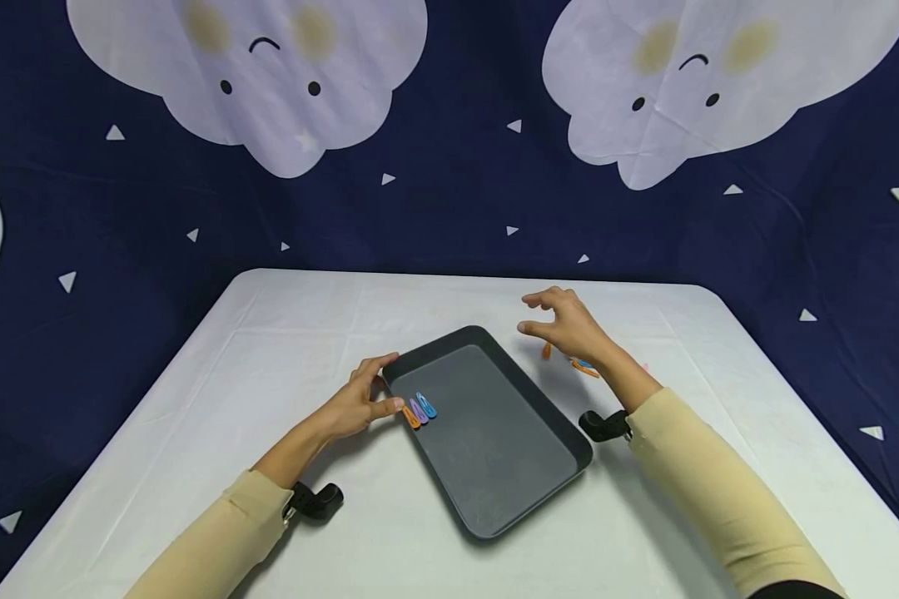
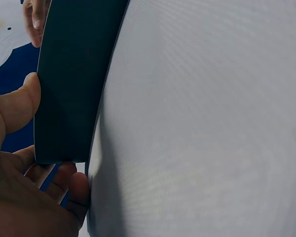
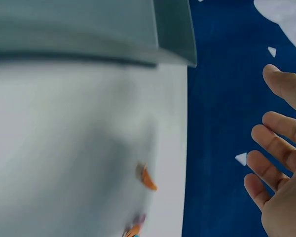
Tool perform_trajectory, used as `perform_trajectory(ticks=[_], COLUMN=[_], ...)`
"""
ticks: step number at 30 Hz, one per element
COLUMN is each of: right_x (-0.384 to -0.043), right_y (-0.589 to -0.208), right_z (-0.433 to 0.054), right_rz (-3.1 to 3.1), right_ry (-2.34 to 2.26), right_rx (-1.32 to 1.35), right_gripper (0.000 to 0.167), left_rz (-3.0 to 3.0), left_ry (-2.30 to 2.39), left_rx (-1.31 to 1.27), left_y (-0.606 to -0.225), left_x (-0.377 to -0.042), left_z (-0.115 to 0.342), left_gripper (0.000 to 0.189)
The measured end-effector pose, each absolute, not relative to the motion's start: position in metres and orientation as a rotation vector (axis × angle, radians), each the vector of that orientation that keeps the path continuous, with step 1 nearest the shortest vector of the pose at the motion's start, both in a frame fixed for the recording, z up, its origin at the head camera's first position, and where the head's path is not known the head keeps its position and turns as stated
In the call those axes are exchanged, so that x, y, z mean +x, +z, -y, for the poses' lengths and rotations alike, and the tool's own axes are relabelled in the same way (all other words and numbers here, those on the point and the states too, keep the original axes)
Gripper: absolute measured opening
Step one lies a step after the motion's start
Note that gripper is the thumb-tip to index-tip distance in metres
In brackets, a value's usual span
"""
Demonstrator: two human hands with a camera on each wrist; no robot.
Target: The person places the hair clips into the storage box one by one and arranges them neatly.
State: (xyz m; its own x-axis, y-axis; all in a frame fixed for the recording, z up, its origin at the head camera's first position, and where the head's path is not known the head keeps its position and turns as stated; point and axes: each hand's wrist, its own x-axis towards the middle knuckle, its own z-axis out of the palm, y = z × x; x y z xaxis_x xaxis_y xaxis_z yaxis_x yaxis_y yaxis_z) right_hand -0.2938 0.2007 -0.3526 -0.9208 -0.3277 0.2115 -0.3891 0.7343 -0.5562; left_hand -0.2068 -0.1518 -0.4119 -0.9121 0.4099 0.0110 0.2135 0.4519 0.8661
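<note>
A dark grey baking tray (image 1: 494, 433) lies at an angle on the table. My left hand (image 1: 360, 399) grips its far left corner, thumb at the rim and fingers around the outside. Just inside the tray by that thumb, three hair clips sit side by side: an orange clip (image 1: 411, 417), a purple clip (image 1: 419, 411) and a blue clip (image 1: 426, 405). My right hand (image 1: 565, 323) hovers past the tray's right side, fingers spread and holding nothing. Below it on the table are a loose orange clip (image 3: 148, 178) and another orange clip (image 1: 585, 368) against something blue.
A white cloth covers the table (image 1: 307, 308). Something small and pink (image 1: 645, 367) shows beside the right forearm, mostly hidden. Behind the table hangs a dark blue curtain (image 1: 449, 225) with clouds and small white triangles. Each wrist wears a black camera mount (image 1: 316, 502).
</note>
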Motion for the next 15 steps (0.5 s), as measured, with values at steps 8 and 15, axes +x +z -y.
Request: perform_trajectory(ticks=[8, 15], right_x=[-0.3, -0.305], right_y=[-0.367, -0.381], right_z=[-0.216, -0.227], right_rz=[2.856, 2.923], right_ry=[0.937, 0.915], right_rx=[0.428, 0.398], right_gripper=[0.055, 0.06], left_rz=[-2.521, -2.547], left_ry=[1.437, 1.417], left_rx=[0.557, 0.557], left_y=[-0.414, -0.415], left_x=[-0.208, -0.209], left_z=[0.152, 0.152], left_gripper=[0.074, 0.073])
